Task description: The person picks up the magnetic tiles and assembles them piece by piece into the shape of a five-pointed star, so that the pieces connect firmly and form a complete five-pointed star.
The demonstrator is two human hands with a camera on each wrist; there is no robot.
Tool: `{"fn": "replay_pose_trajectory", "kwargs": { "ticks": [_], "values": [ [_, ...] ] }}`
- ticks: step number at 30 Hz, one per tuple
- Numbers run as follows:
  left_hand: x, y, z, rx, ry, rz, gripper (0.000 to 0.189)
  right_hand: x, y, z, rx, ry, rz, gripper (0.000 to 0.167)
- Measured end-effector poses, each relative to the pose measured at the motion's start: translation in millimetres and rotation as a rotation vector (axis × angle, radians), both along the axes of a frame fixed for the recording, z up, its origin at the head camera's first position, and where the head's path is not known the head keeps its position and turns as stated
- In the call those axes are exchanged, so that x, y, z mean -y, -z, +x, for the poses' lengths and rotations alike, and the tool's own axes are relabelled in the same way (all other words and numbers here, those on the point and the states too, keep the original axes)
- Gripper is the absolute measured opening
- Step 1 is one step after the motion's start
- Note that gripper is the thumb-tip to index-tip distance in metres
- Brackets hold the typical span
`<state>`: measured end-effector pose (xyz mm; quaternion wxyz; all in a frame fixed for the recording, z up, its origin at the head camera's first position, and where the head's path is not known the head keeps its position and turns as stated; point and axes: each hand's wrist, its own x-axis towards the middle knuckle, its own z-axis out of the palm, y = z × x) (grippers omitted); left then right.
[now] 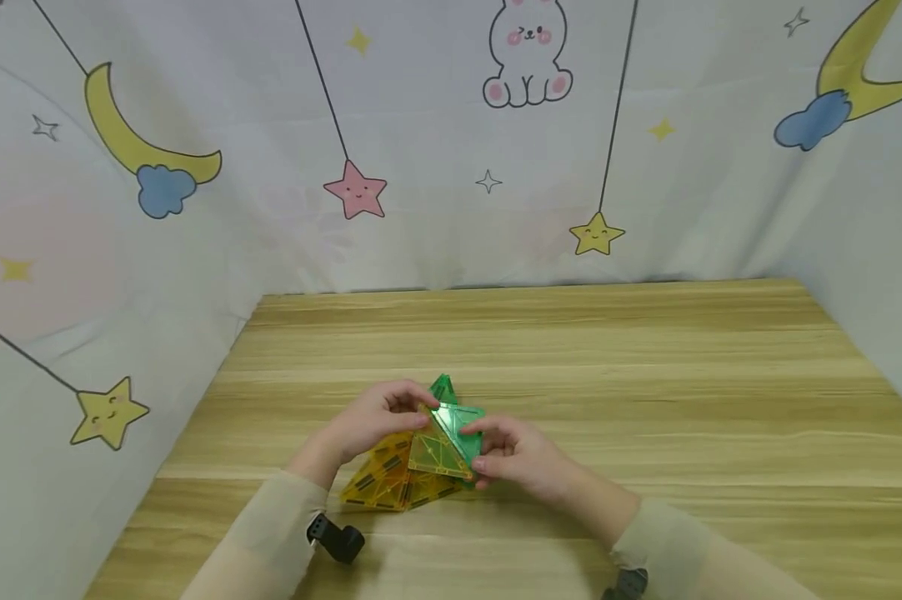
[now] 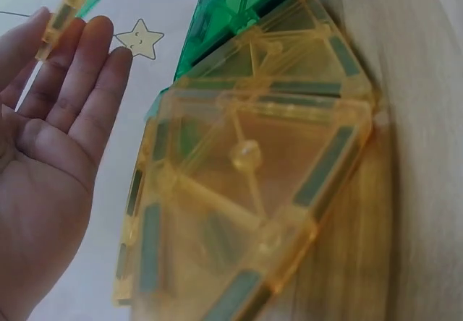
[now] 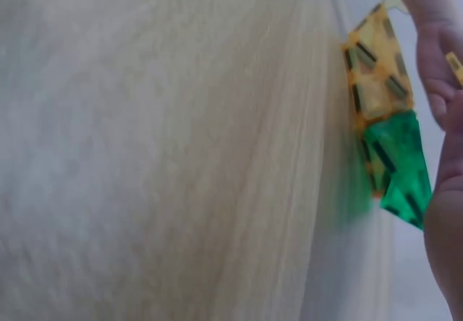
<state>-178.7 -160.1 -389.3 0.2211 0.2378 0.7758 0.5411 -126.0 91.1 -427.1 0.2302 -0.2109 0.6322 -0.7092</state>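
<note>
Between both hands, above a structure of magnetic tiles, a see-through orange triangular magnetic tile point(image 1: 430, 454) lies edge to edge with a green triangular magnetic tile point(image 1: 454, 419). My left hand point(image 1: 379, 417) pinches the orange tile's upper corner between thumb and fingers; its edge-on shape point(image 2: 66, 10) shows in the left wrist view. With thumb and fingers, my right hand point(image 1: 522, 458) grips the green tile's right side. Beneath stand joined orange tiles point(image 1: 376, 492) with dark strips along their edges. Green tiles point(image 3: 398, 158) adjoin them, and one green point point(image 1: 443, 388) rises behind.
The structure stands on a wood-grain table point(image 1: 646, 367). A pale curtain point(image 1: 436, 108) printed with stars, moons and a rabbit hangs behind and at the sides. Black straps with small devices sit on my left wrist point(image 1: 336, 537) and right wrist point(image 1: 627, 583).
</note>
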Motion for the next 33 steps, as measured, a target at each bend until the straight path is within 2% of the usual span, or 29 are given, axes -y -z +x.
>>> {"fn": "replay_pose_trajectory", "kwargs": {
  "ticks": [8, 12, 16, 26, 33],
  "values": [
    [6.1, -8.0, 4.9, -0.224, 0.086, -0.218, 0.023, 11.6, 7.5, 9.3, 0.093, -0.059, -0.084, 0.037],
    [8.2, -9.1, 8.2, -0.234, 0.139, -0.293, 0.021, 15.2, 12.9, 16.6, 0.168, -0.099, -0.127, 0.037],
    [9.1, -5.9, 9.8, -0.267, 0.162, -0.336, 0.019, 17.0, 17.7, 21.5, 0.236, -0.108, -0.143, 0.038],
    [13.7, 2.9, 13.3, -0.361, 0.145, -0.428, 0.016, 21.9, 26.5, 25.2, 0.279, -0.105, -0.15, 0.039],
    [13.8, 4.2, 14.9, -0.411, 0.147, -0.466, 0.016, 24.5, 27.8, 26.5, 0.299, -0.108, -0.156, 0.04]
  ]
}}
